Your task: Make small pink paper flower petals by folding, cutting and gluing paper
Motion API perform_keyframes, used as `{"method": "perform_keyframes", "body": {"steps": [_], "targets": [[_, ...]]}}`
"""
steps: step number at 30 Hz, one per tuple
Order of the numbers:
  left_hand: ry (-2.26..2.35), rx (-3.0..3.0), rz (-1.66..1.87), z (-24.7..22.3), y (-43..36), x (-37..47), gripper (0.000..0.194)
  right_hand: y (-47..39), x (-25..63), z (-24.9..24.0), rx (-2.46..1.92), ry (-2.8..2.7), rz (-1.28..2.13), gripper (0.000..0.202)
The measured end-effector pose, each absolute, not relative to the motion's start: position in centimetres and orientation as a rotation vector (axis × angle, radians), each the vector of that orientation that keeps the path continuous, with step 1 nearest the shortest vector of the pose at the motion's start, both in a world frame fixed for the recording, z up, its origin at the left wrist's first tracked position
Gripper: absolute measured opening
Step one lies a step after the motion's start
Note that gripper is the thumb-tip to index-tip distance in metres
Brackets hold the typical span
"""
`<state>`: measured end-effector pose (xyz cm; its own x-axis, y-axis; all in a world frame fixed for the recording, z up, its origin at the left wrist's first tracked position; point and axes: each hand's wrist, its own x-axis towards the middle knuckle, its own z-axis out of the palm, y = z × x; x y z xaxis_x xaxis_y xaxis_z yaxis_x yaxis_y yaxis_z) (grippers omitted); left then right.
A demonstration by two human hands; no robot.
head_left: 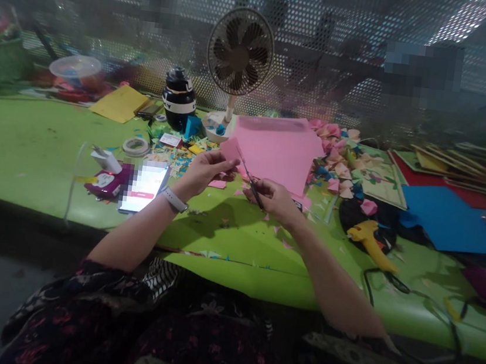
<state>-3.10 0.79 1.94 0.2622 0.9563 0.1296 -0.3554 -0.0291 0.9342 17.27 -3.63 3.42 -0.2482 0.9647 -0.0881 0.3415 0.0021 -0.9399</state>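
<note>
My right hand [276, 201] is closed around the handles of a pair of scissors [250, 177], whose blades point up and to the left. My left hand [209, 172] pinches a small piece of pink paper [230, 147] beside the blades; its lower part is hidden by the fingers. Whether the blades touch this piece, I cannot tell. Behind both hands lies a large pink sheet [280, 151]. Small pink offcuts are scattered on the green table [236, 237] below my hands.
A fan [240, 52] and a dark jug [179, 100] stand at the back. Left are a phone [143, 187] and a tape roll [136, 146]. Folded paper pieces [337, 152] are heaped right of the pink sheet. Further right lie a yellow glue gun [372, 244] and blue sheets [451, 219].
</note>
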Motion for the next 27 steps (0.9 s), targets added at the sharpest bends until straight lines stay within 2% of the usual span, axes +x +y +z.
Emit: {"method": "perform_keyframes", "body": {"steps": [16,27], "targets": [[0.708,1.109,1.185,2.0,0.91,-3.21,0.026,-3.49,17.16,3.0,-1.328,-1.583,1.269,0.06],[0.774,1.14,1.318,1.86,1.09,-3.29,0.034,-3.29,17.36,2.64,-1.342,-1.607,1.251,0.054]]}}
